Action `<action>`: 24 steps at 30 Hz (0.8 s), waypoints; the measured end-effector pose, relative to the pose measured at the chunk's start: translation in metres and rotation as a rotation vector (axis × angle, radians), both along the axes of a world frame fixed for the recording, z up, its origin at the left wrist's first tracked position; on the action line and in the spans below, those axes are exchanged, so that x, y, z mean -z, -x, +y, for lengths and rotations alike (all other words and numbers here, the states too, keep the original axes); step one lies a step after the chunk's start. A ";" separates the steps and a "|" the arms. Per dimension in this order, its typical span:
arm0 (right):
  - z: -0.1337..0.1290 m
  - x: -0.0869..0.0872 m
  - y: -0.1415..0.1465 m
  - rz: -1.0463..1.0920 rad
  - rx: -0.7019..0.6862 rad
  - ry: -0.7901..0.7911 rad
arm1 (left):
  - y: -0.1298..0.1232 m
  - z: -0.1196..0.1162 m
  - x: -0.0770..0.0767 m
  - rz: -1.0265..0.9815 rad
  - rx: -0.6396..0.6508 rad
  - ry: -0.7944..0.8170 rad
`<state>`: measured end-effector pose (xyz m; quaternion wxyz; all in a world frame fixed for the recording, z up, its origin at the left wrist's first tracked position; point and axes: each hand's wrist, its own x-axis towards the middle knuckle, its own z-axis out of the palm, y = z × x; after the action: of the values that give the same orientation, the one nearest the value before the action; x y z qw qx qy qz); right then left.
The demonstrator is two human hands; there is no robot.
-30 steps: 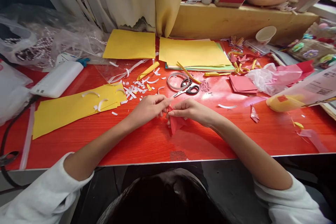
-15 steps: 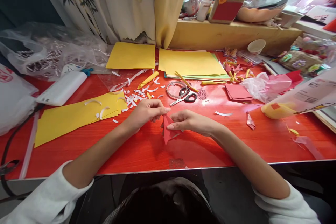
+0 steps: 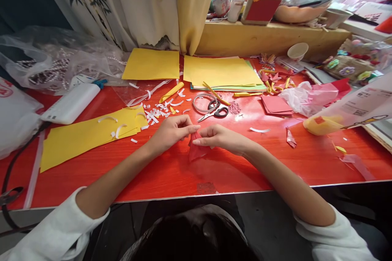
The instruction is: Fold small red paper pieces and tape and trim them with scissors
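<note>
A folded piece of red paper [image 3: 197,151] hangs between my hands above the red table. My left hand [image 3: 175,131] pinches its upper left part with thumb and forefinger. From the right, my right hand [image 3: 221,139] grips the same paper, its thumb close to the left fingertips. The fingers partly hide the folds. Just behind my hands lie black-handled scissors [image 3: 219,110] and a clear ring [image 3: 204,103]. White paper scraps [image 3: 154,115] are scattered beyond my left hand.
Yellow strips [image 3: 88,138] lie at the left, near a white power strip [image 3: 72,103]. Yellow sheets [image 3: 223,72] are at the back. Red squares [image 3: 276,106], pink tissue and a clear bag [image 3: 352,108] occupy the right. The table's front edge runs below my forearms.
The red paper has turned and its lower part tilts differently, showing less of its pointed tip. My right hand has shifted slightly up and left. Both hands keep hold of the paper.
</note>
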<state>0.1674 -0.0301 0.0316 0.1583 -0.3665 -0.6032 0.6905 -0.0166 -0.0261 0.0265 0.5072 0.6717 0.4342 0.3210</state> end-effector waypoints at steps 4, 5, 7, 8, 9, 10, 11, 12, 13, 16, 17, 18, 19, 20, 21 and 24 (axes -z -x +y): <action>0.002 0.001 -0.002 0.000 0.036 0.005 | 0.001 0.002 0.003 -0.078 -0.062 0.063; 0.002 0.001 -0.003 0.002 0.036 0.021 | 0.001 0.003 0.003 -0.105 -0.088 0.069; 0.004 0.000 -0.005 0.006 0.041 0.035 | 0.002 0.004 0.001 -0.145 -0.096 0.049; 0.004 0.000 -0.006 0.009 0.042 0.034 | 0.003 0.005 0.000 -0.149 -0.073 0.027; 0.005 0.000 -0.007 0.012 0.035 0.032 | 0.004 0.005 -0.001 -0.142 -0.039 0.001; 0.005 0.000 -0.008 0.015 0.020 0.031 | 0.004 0.005 -0.002 -0.127 -0.007 -0.023; 0.005 -0.001 -0.009 0.021 0.000 0.032 | 0.005 0.004 -0.003 -0.105 0.019 -0.048; 0.005 -0.001 -0.009 0.027 -0.022 0.038 | 0.005 0.003 -0.003 -0.077 0.035 -0.078; 0.005 -0.001 -0.009 0.034 -0.040 0.049 | 0.005 0.002 -0.004 -0.046 0.040 -0.113; 0.005 -0.001 -0.009 0.046 -0.056 0.085 | 0.003 -0.003 -0.003 0.050 0.011 -0.253; 0.004 -0.001 -0.008 0.050 -0.051 0.094 | 0.002 -0.005 -0.003 0.079 -0.008 -0.301; 0.004 -0.001 -0.008 0.056 -0.047 0.106 | 0.001 -0.007 -0.002 0.102 -0.027 -0.341; 0.004 -0.001 -0.008 0.065 -0.038 0.120 | -0.001 -0.008 -0.002 0.120 -0.045 -0.367; 0.004 -0.001 -0.007 0.077 -0.028 0.137 | -0.001 -0.009 -0.002 0.134 -0.062 -0.380; 0.004 -0.001 -0.007 0.087 -0.020 0.151 | -0.002 -0.009 -0.001 0.139 -0.083 -0.378; 0.004 -0.001 -0.007 0.096 -0.021 0.176 | 0.000 -0.005 -0.001 0.102 -0.188 -0.278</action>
<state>0.1748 -0.0263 0.0327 0.1468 -0.3391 -0.5356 0.7593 -0.0166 -0.0307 0.0279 0.3544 0.7071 0.4719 0.3894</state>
